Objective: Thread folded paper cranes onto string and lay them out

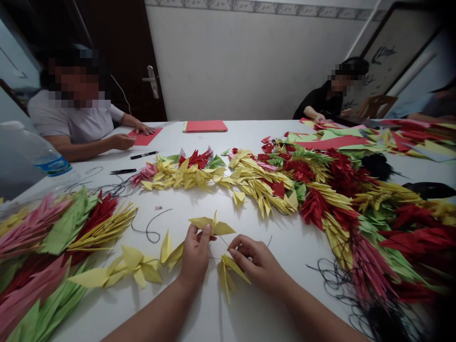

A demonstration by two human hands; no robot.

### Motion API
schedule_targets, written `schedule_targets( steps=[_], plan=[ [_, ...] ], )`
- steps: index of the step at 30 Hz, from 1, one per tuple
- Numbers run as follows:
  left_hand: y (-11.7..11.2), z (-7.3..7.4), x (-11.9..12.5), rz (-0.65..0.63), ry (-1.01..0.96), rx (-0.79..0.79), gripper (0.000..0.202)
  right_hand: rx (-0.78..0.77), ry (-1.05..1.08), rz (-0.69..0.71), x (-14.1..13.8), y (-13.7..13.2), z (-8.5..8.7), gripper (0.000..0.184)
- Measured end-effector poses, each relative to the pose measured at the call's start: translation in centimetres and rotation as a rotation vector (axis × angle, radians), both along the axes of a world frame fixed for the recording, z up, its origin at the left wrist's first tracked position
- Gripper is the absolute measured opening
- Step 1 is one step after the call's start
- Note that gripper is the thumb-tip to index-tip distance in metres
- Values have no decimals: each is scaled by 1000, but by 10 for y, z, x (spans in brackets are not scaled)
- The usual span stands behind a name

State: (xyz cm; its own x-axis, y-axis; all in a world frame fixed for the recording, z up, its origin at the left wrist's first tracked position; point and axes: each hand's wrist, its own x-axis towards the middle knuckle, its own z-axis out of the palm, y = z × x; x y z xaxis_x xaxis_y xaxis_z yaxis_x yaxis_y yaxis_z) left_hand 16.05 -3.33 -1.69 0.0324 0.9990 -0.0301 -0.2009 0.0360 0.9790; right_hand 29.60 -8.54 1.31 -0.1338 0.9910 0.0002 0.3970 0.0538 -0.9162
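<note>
While it is pinched at its underside between thumb and fingertips, the yellow paper crane point(213, 227) stands raised just above the white table point(199, 202), wings spread flat to either side, a little ahead of the person and near the table's front edge. The left hand point(195, 256) that holds it comes up from the lower edge, forearm slanting inward, back of the hand to the camera, fingers closed together on the fold. Just beside it the right hand point(255, 263) lies lower, knuckles up and wrist bent inward, its thumb and forefinger clamped on a second yellow crane point(228, 278) that hangs point-down toward the table. A thin thread point(223, 241) seems to run between the two cranes, though it is too fine to follow. Left of the left hand, a row of joined yellow cranes point(131, 268) lies on the table. Beyond the hands, a curl of black thread point(149, 231) sits loose, and a long heap of cranes point(249, 183) in yellow, red and green crosses the middle. Farther back lie a black pen point(143, 155) and a stack of red paper point(205, 126). A water bottle point(39, 154) stands at the left edge, and another person's hand point(122, 141) rests beside a red sheet point(147, 138).
</note>
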Motion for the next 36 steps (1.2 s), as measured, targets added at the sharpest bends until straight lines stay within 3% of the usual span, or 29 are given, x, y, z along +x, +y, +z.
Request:
schedule_targets(
  steps=[8, 20, 27, 33, 36],
  plan=[
    [-2, 8, -1, 48, 130, 66, 25, 39, -98, -23, 1, -1, -1, 13],
    [1, -1, -3, 65, 210, 345, 15, 70, -142, -76, 3, 0, 2, 12],
    [0, -1, -4, 71, 156, 236, 21, 167, -276, -44, 6, -1, 3, 10],
    [-2, 3, -3, 52, 191, 297, 17, 214, -358, -85, 7, -2, 4, 12],
    [-2, 5, -3, 72, 195, 242, 22, 219, -350, -65, 7, -1, 4, 11]
  ],
)
